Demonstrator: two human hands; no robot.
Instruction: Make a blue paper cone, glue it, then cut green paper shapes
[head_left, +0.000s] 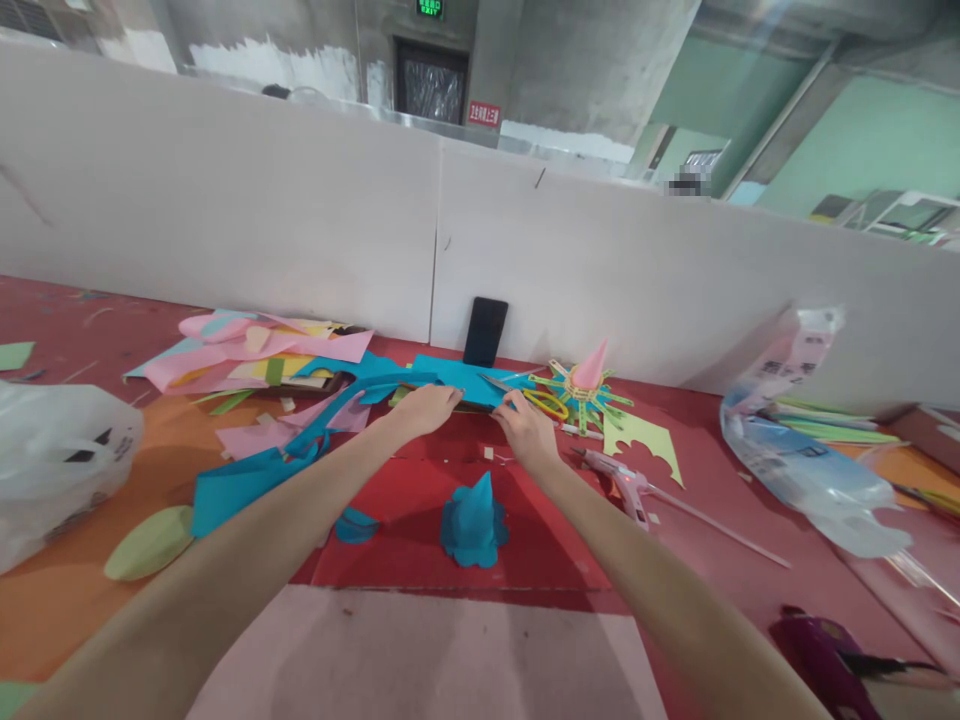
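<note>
From the head camera, my only view, I see both hands reach across the red tabletop to a blue sheet lying just in front of the black phone. My left hand has its fingertips drawn close together by the sheet's near edge; my right hand is bent in a narrow pinch a little apart from it. I can't tell from here whether either one grips the sheet or some small scrap. Yellow-handled scissors lie just beyond the right hand, blades toward the sheet.

I judge the sheet to be paper or thin card: very light, easily creased, and liable to slide if nudged. I'd take it by a flat edge, lightly, between thumb and fingertips.

Nearer me, between my forearms, a blue cone with a scalloped base stands on a red board. It looks hollow and crushable, so I'd hold it low, by the base. The pink glue gun lies to the right.
</note>
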